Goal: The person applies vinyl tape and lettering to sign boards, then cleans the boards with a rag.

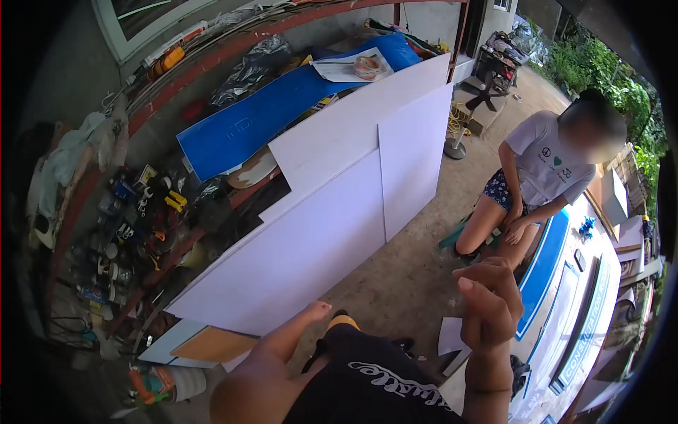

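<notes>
My right hand (492,300) is raised at the lower right, its fingers curled in with the thumb against them; whether something small is in it cannot be made out. Beyond it sits a person (554,152) in a light printed shirt. My left hand (318,311) is low in the middle, in front of a large white panel (318,240). Only part of that hand shows, and its fingers are mostly hidden. The white panels lean against a red metal rack (212,63).
A long table (540,346) with blue-and-white sign panels runs along the right. A blue sheet (247,131) and tape roll (367,67) lie on the rack. Tools and bottles crowd the left. Concrete floor (417,283) shows between panels and person.
</notes>
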Available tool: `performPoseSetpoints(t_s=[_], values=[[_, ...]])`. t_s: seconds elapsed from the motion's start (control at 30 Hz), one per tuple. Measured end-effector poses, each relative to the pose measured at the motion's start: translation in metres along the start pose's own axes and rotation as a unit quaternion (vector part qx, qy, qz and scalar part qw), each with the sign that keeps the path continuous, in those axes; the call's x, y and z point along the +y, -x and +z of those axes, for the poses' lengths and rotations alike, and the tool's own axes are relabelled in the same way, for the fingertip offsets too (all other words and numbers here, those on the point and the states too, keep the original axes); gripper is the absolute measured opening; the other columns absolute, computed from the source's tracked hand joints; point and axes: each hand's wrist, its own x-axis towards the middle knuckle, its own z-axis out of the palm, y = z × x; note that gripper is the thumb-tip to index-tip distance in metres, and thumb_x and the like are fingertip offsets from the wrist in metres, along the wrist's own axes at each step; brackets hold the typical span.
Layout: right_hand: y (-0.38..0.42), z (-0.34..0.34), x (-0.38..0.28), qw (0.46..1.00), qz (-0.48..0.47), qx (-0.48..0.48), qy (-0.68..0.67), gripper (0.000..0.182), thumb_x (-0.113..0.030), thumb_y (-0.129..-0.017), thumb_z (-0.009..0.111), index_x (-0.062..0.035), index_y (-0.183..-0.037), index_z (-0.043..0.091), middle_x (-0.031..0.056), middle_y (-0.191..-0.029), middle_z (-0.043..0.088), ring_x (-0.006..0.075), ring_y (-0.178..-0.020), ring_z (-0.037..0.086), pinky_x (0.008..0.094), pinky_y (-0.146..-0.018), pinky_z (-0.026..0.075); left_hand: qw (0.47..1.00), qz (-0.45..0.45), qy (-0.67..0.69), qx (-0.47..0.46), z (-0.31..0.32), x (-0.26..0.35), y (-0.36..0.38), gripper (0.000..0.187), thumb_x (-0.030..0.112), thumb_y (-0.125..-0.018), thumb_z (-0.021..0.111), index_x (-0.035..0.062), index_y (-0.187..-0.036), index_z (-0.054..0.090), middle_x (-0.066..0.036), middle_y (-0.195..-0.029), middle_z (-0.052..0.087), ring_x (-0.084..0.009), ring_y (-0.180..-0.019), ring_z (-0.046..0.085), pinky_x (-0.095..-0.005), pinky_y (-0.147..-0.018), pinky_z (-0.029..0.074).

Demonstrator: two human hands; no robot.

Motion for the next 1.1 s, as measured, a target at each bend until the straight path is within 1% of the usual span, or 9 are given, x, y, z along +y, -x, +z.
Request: performPoseSetpoints(t_s=[0.1,0.2,0.33,0.4,0.6,0.73,0.83,0.97,1.1], values=[[-0.061,0.033,-0.058,0.996,-0.02,-0.012,-0.085,0.028,-0.018,-0.105,0.059,-0.0311,-0.129,0.058,0.0091,-0.101,0.067,0.0219,-0.079,0.066,0.0375,-0.073,0.051,0.995,-0.057,0.073,0.021,-0.03,-0.069,0.002,0.042,0.046,-0.099,0.06,0.0067,-0.099,0.075,-0.012,-0.091,0.075,-0.0272,-0.086,0.071,-0.0398,-0.081,0.054],[-0.09,0.074,-0.079,0.993,-0.022,-0.019,-0.118,0.026,-0.024,-0.105,0.059,-0.0359,-0.128,0.057,0.0069,-0.103,0.067,0.0236,-0.079,0.066,0.0386,-0.074,0.052,0.98,-0.082,0.167,0.077,-0.047,-0.114,0.003,0.04,0.044,-0.1,0.058,0.008,-0.098,0.076,-0.01,-0.09,0.075,-0.025,-0.084,0.071,-0.0396,-0.08,0.055],[-0.099,0.143,-0.044,0.992,-0.047,-0.091,-0.072,0.034,-0.007,-0.094,0.067,-0.0186,-0.126,0.068,0.0084,-0.097,0.068,0.0263,-0.08,0.065,0.0412,-0.075,0.051,0.969,-0.099,0.201,0.099,-0.061,-0.133,0.019,0.038,0.042,-0.1,0.058,0.0083,-0.1,0.076,-0.007,-0.091,0.077,-0.023,-0.082,0.073,-0.0385,-0.079,0.057],[-0.082,0.177,-0.021,0.979,-0.012,-0.198,-0.051,0.037,-0.005,-0.089,0.071,-0.0191,-0.123,0.074,0.0089,-0.101,0.068,0.0258,-0.086,0.066,0.0393,-0.078,0.05,0.961,-0.107,0.226,0.117,-0.059,-0.141,0.022,0.037,0.042,-0.1,0.059,0.0086,-0.103,0.076,-0.007,-0.092,0.077,-0.0219,-0.083,0.074,-0.0374,-0.079,0.058],[0.042,0.233,0.051,0.875,0.119,-0.465,-0.059,0.027,-0.029,-0.099,0.066,-0.019,-0.123,0.075,0.0114,-0.105,0.072,0.0312,-0.101,0.068,0.0435,-0.09,0.05,0.927,-0.096,0.298,0.205,-0.021,-0.179,0.035,0.035,0.039,-0.096,0.062,0.0075,-0.098,0.078,-0.01,-0.088,0.077,-0.025,-0.079,0.074,-0.0387,-0.074,0.058],[0.057,0.246,0.058,0.844,0.136,-0.505,-0.12,0.028,-0.035,-0.099,0.066,-0.0208,-0.122,0.076,0.0119,-0.107,0.073,0.0332,-0.106,0.068,0.0464,-0.093,0.051,0.921,-0.151,0.298,0.202,-0.013,-0.171,0.058,0.033,0.038,-0.093,0.062,0.0109,-0.102,0.079,-0.011,-0.09,0.077,-0.0292,-0.079,0.073,-0.0411,-0.076,0.058],[0.052,0.254,0.068,0.845,0.096,-0.51,-0.13,0.028,-0.035,-0.098,0.068,-0.0211,-0.121,0.076,0.0108,-0.107,0.073,0.0326,-0.107,0.069,0.0475,-0.094,0.051,0.968,-0.121,0.153,0.154,-0.015,-0.159,0.053,0.037,0.037,-0.097,0.065,0.003,-0.106,0.077,-0.009,-0.086,0.077,-0.0199,-0.082,0.072,-0.0359,-0.075,0.058],[0.033,0.249,0.079,0.872,0.033,-0.472,-0.129,0.028,-0.035,-0.099,0.067,-0.0202,-0.121,0.076,0.0103,-0.108,0.073,0.0311,-0.106,0.069,0.0476,-0.095,0.051,0.941,-0.114,0.276,0.159,-0.028,-0.126,0.016,0.039,0.034,-0.1,0.064,-0.0006,-0.115,0.073,-0.012,-0.101,0.076,-0.0215,-0.088,0.072,-0.0346,-0.078,0.058],[0.048,0.239,0.099,0.877,0.0,-0.468,-0.105,0.028,-0.035,-0.1,0.065,-0.0185,-0.12,0.076,0.0102,-0.107,0.072,0.0317,-0.105,0.069,0.0475,-0.095,0.051,0.91,-0.058,0.349,0.214,-0.04,-0.077,-0.011,0.032,0.031,-0.096,0.06,0.0036,-0.102,0.075,-0.012,-0.088,0.075,-0.0215,-0.083,0.071,-0.0371,-0.077,0.057]])
